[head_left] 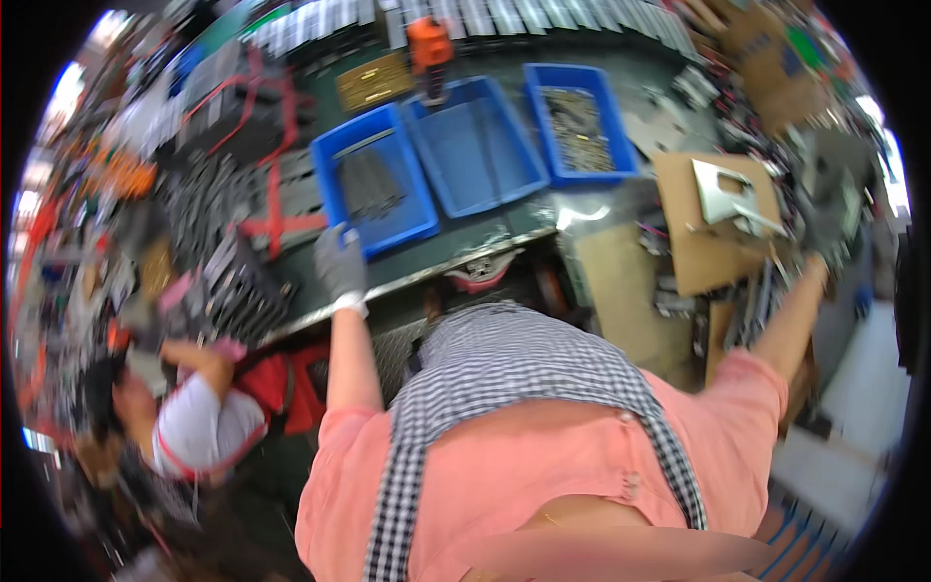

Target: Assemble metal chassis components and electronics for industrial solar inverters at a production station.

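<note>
My left hand [339, 264], in a grey glove with a white cuff, lies at the front edge of the green table, its fingers stretched out by the near corner of a blue bin [419, 231]. Several dark flat strips [369, 182] lie in that bin. My right hand [826, 233], also gloved, reaches far out to the right among metal parts. Its fingers are blurred, so I cannot tell whether it holds any. Near it, a pale metal bracket [716, 192] with a cut-out rests on a brown cardboard sheet [679, 254].
A second blue bin [458, 206] and a third one [596, 177] with small brass-coloured parts stand in a row. Behind them are an orange-handled tool [430, 47] and a golden block [374, 83]. Red-strapped dark parts [238, 102] are stacked left. A co-worker [204, 417] sits at the lower left.
</note>
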A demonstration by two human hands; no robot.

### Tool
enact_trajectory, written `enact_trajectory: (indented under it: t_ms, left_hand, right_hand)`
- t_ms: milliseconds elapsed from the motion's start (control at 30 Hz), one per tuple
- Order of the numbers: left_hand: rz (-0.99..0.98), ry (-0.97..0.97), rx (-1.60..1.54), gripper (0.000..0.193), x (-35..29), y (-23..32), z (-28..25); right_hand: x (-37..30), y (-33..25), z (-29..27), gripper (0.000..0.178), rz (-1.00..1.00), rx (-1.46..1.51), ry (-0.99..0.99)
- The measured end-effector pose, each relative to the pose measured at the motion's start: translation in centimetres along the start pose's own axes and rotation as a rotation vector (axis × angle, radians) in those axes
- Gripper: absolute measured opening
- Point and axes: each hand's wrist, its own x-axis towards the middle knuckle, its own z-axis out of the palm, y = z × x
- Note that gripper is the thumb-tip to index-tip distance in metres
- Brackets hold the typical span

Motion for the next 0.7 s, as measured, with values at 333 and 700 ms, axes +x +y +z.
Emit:
enact_trajectory:
  t_ms: [333,700]
  left_hand:
    - [-0.048,-0.271,-0.167,0.037,1.9,-4.5,-1.1]
    - [-0.050,-0.424,-0.098,0.044,2.2,-3.1,-1.7]
  right_hand:
    - [5.8,-20.6,-5.5,0.071,0.254,0.869,0.265]
    - [7.7,-62.3,8.5,0.115,-0.671,1.533,-0.750]
